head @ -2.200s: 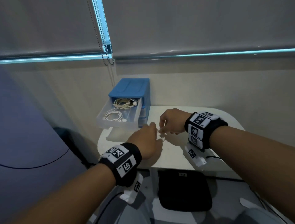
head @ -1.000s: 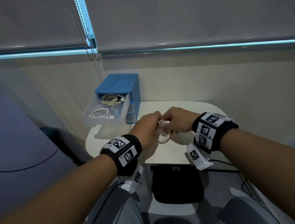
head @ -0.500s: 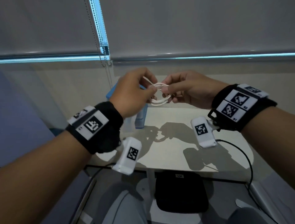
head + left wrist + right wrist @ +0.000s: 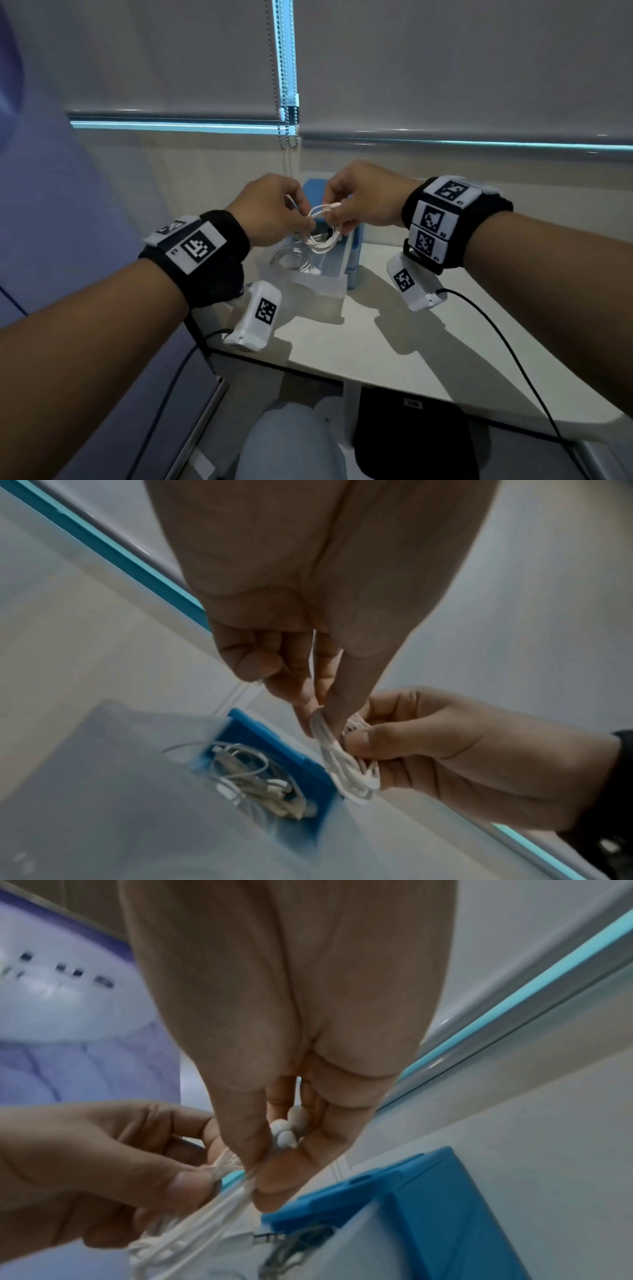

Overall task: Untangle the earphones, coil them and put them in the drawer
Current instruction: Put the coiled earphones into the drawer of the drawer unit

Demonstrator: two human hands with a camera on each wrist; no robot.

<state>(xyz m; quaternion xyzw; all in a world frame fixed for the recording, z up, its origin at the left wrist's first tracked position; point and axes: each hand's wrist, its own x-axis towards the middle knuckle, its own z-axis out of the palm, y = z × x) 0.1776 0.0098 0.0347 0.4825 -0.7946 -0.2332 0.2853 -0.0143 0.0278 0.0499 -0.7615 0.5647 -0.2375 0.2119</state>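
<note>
A coil of white earphones (image 4: 322, 233) hangs in the air between both hands, just above the open clear drawer (image 4: 308, 274) of the blue box (image 4: 356, 250). My left hand (image 4: 274, 212) pinches the left side of the coil (image 4: 342, 761). My right hand (image 4: 356, 202) pinches its top, with the two earbuds (image 4: 284, 1131) tucked inside the curled fingers. The metal jack plug (image 4: 267, 1240) dangles from the bundle. The drawer holds other coiled white earphones (image 4: 260, 785).
The blue box stands at the back left of a white table (image 4: 394, 342) against the wall. Bead chains of the roller blinds (image 4: 286, 102) hang behind it. A black cable (image 4: 496, 342) runs from my right wrist camera across the table. A black chair seat (image 4: 411, 442) sits below.
The hands lifted the coiled earphones off the table and carried them left, from over the table middle to above the open drawer. Both hands keep their pinch on the coil.
</note>
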